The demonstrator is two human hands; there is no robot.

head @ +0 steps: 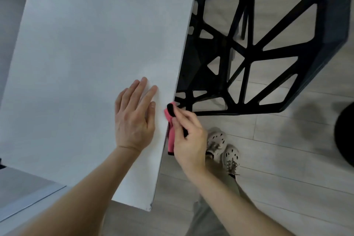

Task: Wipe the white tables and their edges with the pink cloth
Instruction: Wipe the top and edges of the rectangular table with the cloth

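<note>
Against the right-hand edge [179,71] of the white table [76,59], the right hand [188,138] grips the pink cloth [171,137], its fingers curled round the bunched fabric and its thumb on the upper part. The cloth sits between that hand and the edge, touching the edge. Its top end folds slightly onto the tabletop, and dark trim shows at both its top and bottom ends. Just to the left of the right hand, across the edge, the left hand [134,119] lies palm down on the tabletop. Its fingers are straight and a little spread and hold nothing, and its thumb is near the cloth's top end. Both forearms are bare and reach in from the lower part of the view. Beyond the right hand's fingertips stands a black chair [268,44] with an open lattice of triangular gaps, its near rim close to the cloth. Below the right hand's wrist a pair of pale shoes [224,151] stands on the light plank floor [287,168], with greyish trousers [206,214] under the right forearm. Far to the right of that hand, a round black object [345,134] is cut off by the frame. Under the left forearm lies a second pale surface [28,188], lower than the tabletop.
</note>
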